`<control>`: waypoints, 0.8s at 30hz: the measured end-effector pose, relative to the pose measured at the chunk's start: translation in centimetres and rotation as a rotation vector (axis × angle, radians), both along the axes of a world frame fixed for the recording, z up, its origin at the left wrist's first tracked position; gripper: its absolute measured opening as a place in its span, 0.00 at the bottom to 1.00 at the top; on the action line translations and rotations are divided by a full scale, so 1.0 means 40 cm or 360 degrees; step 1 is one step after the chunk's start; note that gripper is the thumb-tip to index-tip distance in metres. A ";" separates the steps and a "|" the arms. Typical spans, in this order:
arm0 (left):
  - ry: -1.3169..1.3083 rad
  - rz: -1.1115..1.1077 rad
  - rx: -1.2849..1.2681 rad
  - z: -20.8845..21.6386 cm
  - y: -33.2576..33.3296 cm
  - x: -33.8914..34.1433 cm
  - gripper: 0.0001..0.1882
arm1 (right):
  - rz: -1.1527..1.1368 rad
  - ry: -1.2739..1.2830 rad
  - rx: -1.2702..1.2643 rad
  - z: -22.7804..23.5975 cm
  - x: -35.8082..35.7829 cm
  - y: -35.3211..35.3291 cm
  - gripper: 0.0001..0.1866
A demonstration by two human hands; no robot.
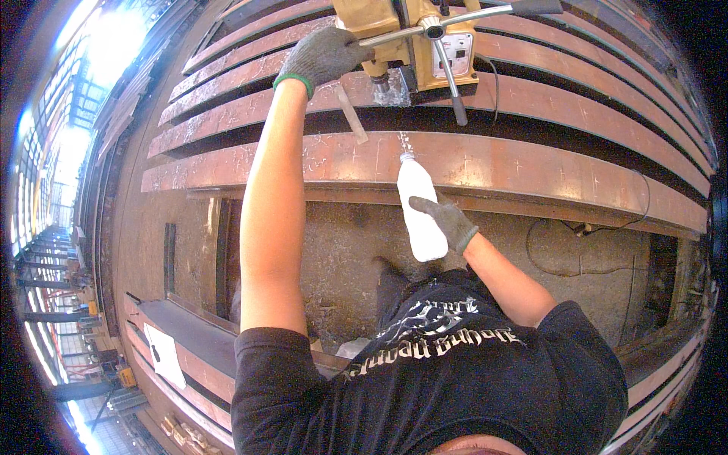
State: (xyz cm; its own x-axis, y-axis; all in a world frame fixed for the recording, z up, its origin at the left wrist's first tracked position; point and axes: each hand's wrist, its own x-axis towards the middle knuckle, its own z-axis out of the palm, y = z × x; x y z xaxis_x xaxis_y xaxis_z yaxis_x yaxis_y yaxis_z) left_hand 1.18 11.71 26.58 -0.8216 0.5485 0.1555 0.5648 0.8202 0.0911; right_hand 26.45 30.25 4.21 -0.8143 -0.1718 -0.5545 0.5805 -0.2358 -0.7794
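Observation:
At the top, a yellow drilling machine (391, 50) stands on the steel beams, with a three-armed feed handle (434, 32). My left hand (324, 56), in a grey glove with a green cuff, is closed round the left arm of that handle. Lower down, my right hand (452, 223), also gloved, grips a white plastic bottle (418, 205). The bottle is tilted, its neck pointing away from me toward the drill. White flecks lie just past its mouth. Metal shavings (390, 92) surround the drill's tip.
Long rusty steel beams (523, 164) run across in rows, with dark gaps between them. A flat metal strip (350, 114) rests beside the drill. A cable (644, 199) hangs over the right side. Behind me on the left, a white sheet (164, 356) lies on more beams.

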 end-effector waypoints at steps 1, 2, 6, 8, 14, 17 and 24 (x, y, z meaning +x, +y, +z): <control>-0.0008 0.0002 0.0016 -0.002 -0.002 -0.001 0.33 | 0.0003 -0.0022 -0.0004 0.008 0.001 -0.001 0.21; -0.0015 0.0003 0.0031 -0.005 -0.005 -0.002 0.33 | 0.0006 -0.0044 -0.0007 0.013 0.002 -0.002 0.20; -0.0003 -0.0001 0.0030 -0.005 -0.002 -0.003 0.33 | -0.0011 -0.0049 0.0044 -0.016 0.000 -0.007 0.21; -0.0002 -0.0005 0.0097 -0.009 -0.003 0.000 0.33 | 0.0012 -0.0122 0.0115 -0.018 -0.003 -0.007 0.22; 0.0025 -0.0012 0.0093 -0.002 -0.003 0.015 0.32 | 0.0016 -0.0107 0.0064 0.016 0.006 -0.001 0.23; -0.0002 0.0013 0.0089 0.001 -0.002 0.018 0.31 | 0.0089 -0.0080 0.0200 0.017 0.007 0.002 0.32; -0.0087 0.0060 0.0188 -0.012 -0.011 0.011 0.29 | 0.0040 -0.0041 0.0106 0.028 0.006 -0.007 0.21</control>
